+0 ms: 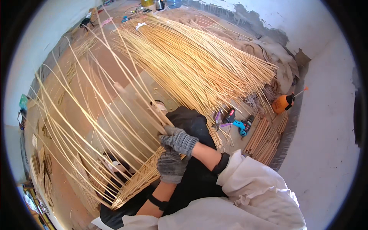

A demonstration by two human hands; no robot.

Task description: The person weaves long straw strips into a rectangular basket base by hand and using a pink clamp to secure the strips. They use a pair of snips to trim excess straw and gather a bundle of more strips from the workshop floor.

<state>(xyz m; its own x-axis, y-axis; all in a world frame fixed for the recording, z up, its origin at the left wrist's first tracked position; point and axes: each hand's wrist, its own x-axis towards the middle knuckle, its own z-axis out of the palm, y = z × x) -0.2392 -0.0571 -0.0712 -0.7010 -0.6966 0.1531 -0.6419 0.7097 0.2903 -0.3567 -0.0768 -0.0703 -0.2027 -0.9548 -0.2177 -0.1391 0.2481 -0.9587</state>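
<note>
A partly woven wicker panel (138,173) lies across my lap, its long pale rods (82,142) fanning up and to the left. My left hand (171,165), in a grey knit glove, is closed on the panel's right end. Just above it, touching it, my right hand (178,139) wears a matching glove and is closed around several wicker rods (156,116), which rise away from me and are smeared by motion. The gloves hide the fingertips and the exact place where the rods meet the weave.
A large heap of straight wicker rods (199,61) covers the floor ahead. To the right are a blue and black cordless drill (242,125), purple-handled pruning shears (218,119), brown sticks (264,140) and an orange spray bottle (283,104) by the white wall (326,115).
</note>
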